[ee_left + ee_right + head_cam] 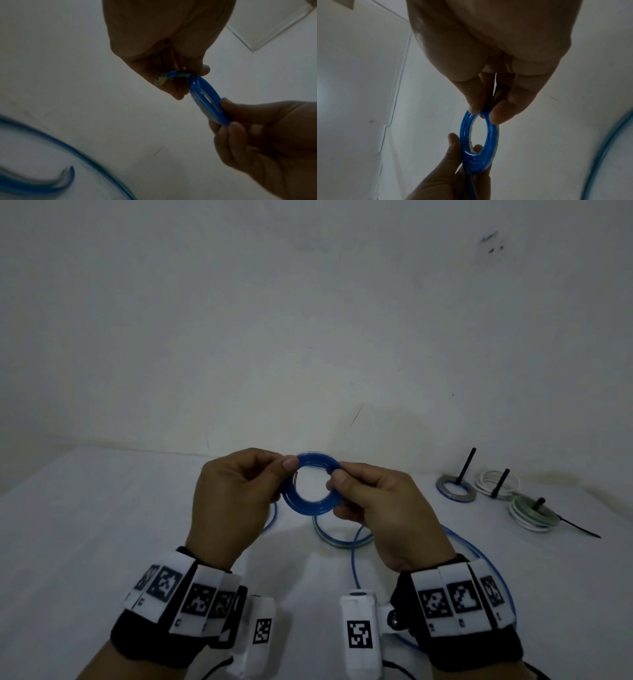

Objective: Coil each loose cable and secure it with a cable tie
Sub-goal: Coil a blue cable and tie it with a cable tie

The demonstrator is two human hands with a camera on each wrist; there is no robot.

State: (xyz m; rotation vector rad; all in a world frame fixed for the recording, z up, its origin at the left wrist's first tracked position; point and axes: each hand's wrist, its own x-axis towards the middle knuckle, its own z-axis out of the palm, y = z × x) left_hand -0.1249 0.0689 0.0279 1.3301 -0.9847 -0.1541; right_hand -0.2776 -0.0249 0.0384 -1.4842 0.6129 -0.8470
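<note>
A plain white wall point(308, 320) rises behind a white counter point(85, 525), whose far edge runs across the head view just behind your hands; the wall carries a few dark scuffs toward 1 o'clock.

Your left hand point(236, 501) pinches the blue coil point(313, 484) at its 10 o'clock side, thumb on top and fingers curled behind. Your right hand point(380, 515) pinches the same coil at its 3 o'clock side between thumb and forefinger. The coil is lifted above the counter, near its far edge, several turns lying flat against one another with an open centre. In the left wrist view a short end of the cable shows at your left fingertips point(176, 93).

Below the hands, the loose blue cable point(356, 556) trails from the coil and lies in wide bends on the counter at 6 o'clock, one long arc point(493, 570) sweeping out past your right wrist toward 4 o'clock. A second loop of pale striped cable point(325, 537) lies with it.

From 7 to 10 o'clock the counter reaches unbroken to its left edge.

At 2 to 3 o'clock, well apart from your hands, three bundled coils lie near the far edge: a grey one point(455, 489), a white one point(496, 479) and a green-and-white one point(531, 513). Each has a black cable tie point(466, 467) standing or jutting from it; the tail on the nearest bundle points to 4 o'clock.
</note>
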